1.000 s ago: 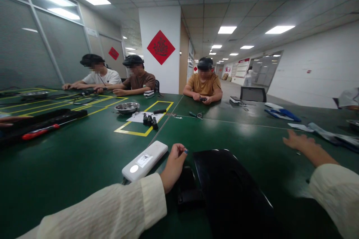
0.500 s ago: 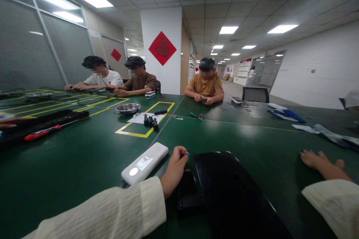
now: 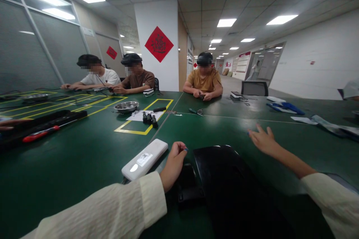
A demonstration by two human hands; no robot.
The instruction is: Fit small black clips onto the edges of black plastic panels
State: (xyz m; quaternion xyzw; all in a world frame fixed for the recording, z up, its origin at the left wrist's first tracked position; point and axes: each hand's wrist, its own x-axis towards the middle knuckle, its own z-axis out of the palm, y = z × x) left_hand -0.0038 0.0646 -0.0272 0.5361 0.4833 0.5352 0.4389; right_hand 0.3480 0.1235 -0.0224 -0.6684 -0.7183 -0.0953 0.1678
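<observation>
My left hand (image 3: pixel 174 162) has its fingers curled together between a white oblong device (image 3: pixel 145 160) and a large glossy black panel (image 3: pixel 224 171). Whatever those fingers may hold is too small to make out. The white device bears a square printed label and lies just left of that hand. Under and beside my left wrist is a small black block-shaped part (image 3: pixel 190 190), next to the panel's left edge. My right hand (image 3: pixel 263 140) is above the green table, right of the panel, fingers spread and holding nothing.
On the green table (image 3: pixel 92 157) are a metal bowl (image 3: pixel 126 107), several small black cylinders (image 3: pixel 150 119), green-handled pliers (image 3: pixel 195 111) and a red-handled screwdriver (image 3: pixel 42 133) by a black tray (image 3: pixel 70 117). Several people sit across; another person's hand (image 3: pixel 12 124) shows at far left.
My right hand has come left and inward from the far right, toward the panel, fingers still spread. My left hand stays in place. The view has shifted slightly.
</observation>
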